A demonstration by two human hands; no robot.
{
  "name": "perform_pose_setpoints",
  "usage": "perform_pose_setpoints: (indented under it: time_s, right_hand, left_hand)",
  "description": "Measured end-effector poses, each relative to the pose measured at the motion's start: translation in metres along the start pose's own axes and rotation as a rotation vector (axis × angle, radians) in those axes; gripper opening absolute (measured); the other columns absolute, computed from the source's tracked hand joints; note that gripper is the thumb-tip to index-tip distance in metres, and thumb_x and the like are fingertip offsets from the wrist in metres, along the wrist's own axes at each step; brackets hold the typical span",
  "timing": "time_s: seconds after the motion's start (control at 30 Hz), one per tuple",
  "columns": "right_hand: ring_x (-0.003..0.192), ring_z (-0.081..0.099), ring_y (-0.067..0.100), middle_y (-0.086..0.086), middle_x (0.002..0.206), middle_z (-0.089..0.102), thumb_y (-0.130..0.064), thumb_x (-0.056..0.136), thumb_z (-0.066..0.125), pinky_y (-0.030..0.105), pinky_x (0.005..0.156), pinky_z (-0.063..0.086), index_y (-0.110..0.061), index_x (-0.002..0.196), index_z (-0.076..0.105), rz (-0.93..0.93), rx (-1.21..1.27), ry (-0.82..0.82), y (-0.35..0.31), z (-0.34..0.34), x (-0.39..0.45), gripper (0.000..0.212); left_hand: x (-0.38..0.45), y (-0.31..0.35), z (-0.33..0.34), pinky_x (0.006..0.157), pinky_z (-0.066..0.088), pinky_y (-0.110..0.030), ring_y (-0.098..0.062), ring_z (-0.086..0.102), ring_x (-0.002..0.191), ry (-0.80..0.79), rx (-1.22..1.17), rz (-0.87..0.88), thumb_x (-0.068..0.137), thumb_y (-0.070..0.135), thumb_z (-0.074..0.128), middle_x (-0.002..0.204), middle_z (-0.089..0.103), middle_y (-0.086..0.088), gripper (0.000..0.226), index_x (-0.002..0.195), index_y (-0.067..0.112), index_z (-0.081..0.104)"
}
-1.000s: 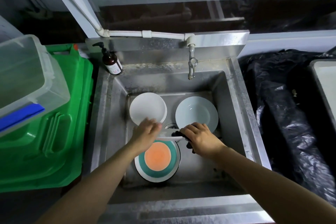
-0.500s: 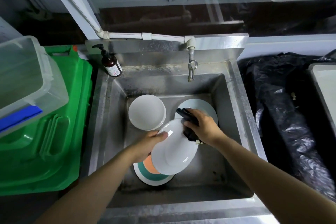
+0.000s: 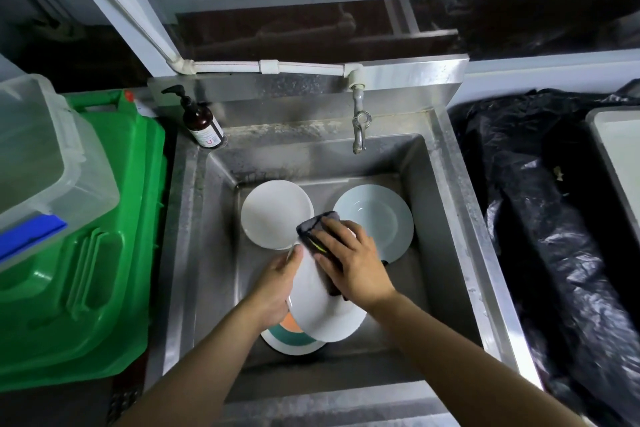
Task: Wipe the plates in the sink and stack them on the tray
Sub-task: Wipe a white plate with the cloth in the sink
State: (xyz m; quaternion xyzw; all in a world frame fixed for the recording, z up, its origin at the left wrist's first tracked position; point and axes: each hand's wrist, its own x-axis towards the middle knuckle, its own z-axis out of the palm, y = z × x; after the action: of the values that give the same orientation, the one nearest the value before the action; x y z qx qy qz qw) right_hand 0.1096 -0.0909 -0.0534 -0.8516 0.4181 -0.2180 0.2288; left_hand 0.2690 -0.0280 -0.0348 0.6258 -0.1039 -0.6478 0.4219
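My left hand [image 3: 277, 282] grips the white plate [image 3: 325, 312] rim; right hand [image 3: 349, 263] presses the dark cloth [image 3: 317, 230] flat. I'd steady the rim and sweep edge to edge.

Up at eleven o'clock a dark brown pump bottle [image 3: 202, 123] stands upright with a white label, and at twelve o'clock a metal tap [image 3: 360, 126] hangs off a white pipe [image 3: 266, 66] running along the splashback. Over at nine o'clock sits a big green plastic bin [image 3: 100, 253], a clear plastic tub [image 3: 41, 163] with a blue clip resting on top of it. At three o'clock, crumpled black plastic sheeting [image 3: 554, 236] covers the surface
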Motion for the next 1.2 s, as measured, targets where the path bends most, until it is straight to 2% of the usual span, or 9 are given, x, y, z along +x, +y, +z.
perform_pose_setpoints:
  time_s: [0.13, 0.23, 0.33, 0.4, 0.57, 0.67, 0.83, 1.07, 1.2]
  right_hand:
    - [0.118, 0.05, 0.029, -0.004, 0.142, 0.053, -0.028, 0.098, 0.06, 0.027, 0.107, 0.033, -0.023, 0.138, 0.058, 0.343, 0.121, 0.004, 0.027, 0.001, 0.011, 0.04]
    - [0.121, 0.052, 0.027, 0.0, 0.138, 0.057, -0.021, 0.099, 0.06, 0.014, 0.102, 0.024, -0.019, 0.136, 0.06, 0.448, 0.152, 0.026, 0.03, 0.001, 0.012, 0.038]
    - [0.117, 0.052, 0.026, -0.002, 0.138, 0.055, -0.023, 0.1, 0.057, 0.02, 0.104, 0.029, -0.021, 0.137, 0.059, 0.331, 0.107, 0.092, 0.01, 0.0, 0.009, 0.037]
    - [0.115, 0.049, 0.029, -0.004, 0.141, 0.053, -0.024, 0.1, 0.057, 0.031, 0.106, 0.036, -0.022, 0.136, 0.06, 0.178, 0.085, 0.09, -0.007, 0.003, 0.008, 0.036]
    - [0.116, 0.048, 0.036, -0.002, 0.14, 0.055, -0.015, 0.094, 0.058, 0.044, 0.105, 0.042, -0.023, 0.131, 0.064, -0.077, 0.053, 0.057, -0.03, 0.006, 0.009, 0.039]
    - [0.118, 0.049, 0.038, -0.003, 0.142, 0.055, -0.017, 0.095, 0.058, 0.046, 0.103, 0.043, -0.024, 0.131, 0.064, -0.139, 0.014, -0.006, -0.027, 0.006, 0.005, 0.037]
    - [0.121, 0.048, 0.039, -0.001, 0.148, 0.05, -0.012, 0.094, 0.06, 0.044, 0.11, 0.038, -0.024, 0.137, 0.06, -0.285, -0.016, -0.087, -0.021, 0.001, -0.011, 0.044]
    - [0.122, 0.048, 0.042, 0.002, 0.148, 0.051, -0.009, 0.097, 0.053, 0.049, 0.104, 0.042, -0.02, 0.132, 0.064, -0.445, -0.062, -0.101, -0.009, -0.001, -0.038, 0.039]
    - [0.126, 0.048, 0.044, 0.002, 0.152, 0.047, -0.008, 0.103, 0.045, 0.051, 0.1, 0.042, -0.022, 0.135, 0.061, -0.466, -0.089, -0.097, 0.008, -0.004, -0.059, 0.039]
  left_hand:
    - [0.005, 0.001, -0.008, 0.107, 0.049, -0.055, -0.029, 0.069, 0.114, 0.062, 0.043, -0.003, 0.104, 0.047, 0.05, 0.116, 0.076, -0.003, 0.036, 0.119, 0.022, 0.07]
    - [0.007, 0.004, -0.009, 0.105, 0.05, -0.053, -0.025, 0.069, 0.114, 0.054, 0.115, 0.004, 0.096, 0.066, 0.051, 0.115, 0.076, 0.005, 0.045, 0.114, 0.032, 0.073]
    - [0.016, 0.001, -0.012, 0.106, 0.05, -0.051, -0.018, 0.067, 0.116, 0.021, 0.26, 0.06, 0.072, 0.095, 0.047, 0.118, 0.074, 0.015, 0.066, 0.114, 0.049, 0.071]
    - [0.023, -0.001, -0.011, 0.107, 0.049, -0.051, -0.019, 0.067, 0.116, 0.023, 0.253, 0.063, 0.066, 0.099, 0.047, 0.118, 0.075, 0.012, 0.074, 0.116, 0.049, 0.07]
    - [0.011, 0.011, 0.009, 0.098, 0.055, -0.043, -0.025, 0.072, 0.108, 0.053, -0.049, -0.065, 0.097, 0.075, 0.027, 0.119, 0.075, -0.009, 0.068, 0.121, 0.029, 0.072]
    - [0.017, 0.006, 0.003, 0.098, 0.052, -0.045, -0.034, 0.065, 0.121, 0.008, -0.208, -0.174, 0.092, 0.079, 0.017, 0.13, 0.069, -0.017, 0.084, 0.137, 0.025, 0.061]
    - [0.027, 0.002, -0.009, 0.107, 0.046, -0.049, -0.039, 0.059, 0.128, -0.062, -0.289, -0.173, 0.084, 0.084, 0.02, 0.135, 0.064, -0.022, 0.096, 0.136, 0.016, 0.064]
    - [0.034, 0.0, -0.015, 0.081, 0.06, -0.043, -0.037, 0.069, 0.115, -0.029, -0.266, -0.171, 0.099, 0.067, 0.04, 0.129, 0.068, -0.022, 0.074, 0.135, 0.007, 0.061]
    - [0.041, 0.006, -0.025, 0.107, 0.046, -0.057, -0.041, 0.059, 0.128, 0.005, -0.32, -0.125, 0.091, 0.076, 0.048, 0.142, 0.059, -0.021, 0.085, 0.146, 0.012, 0.05]
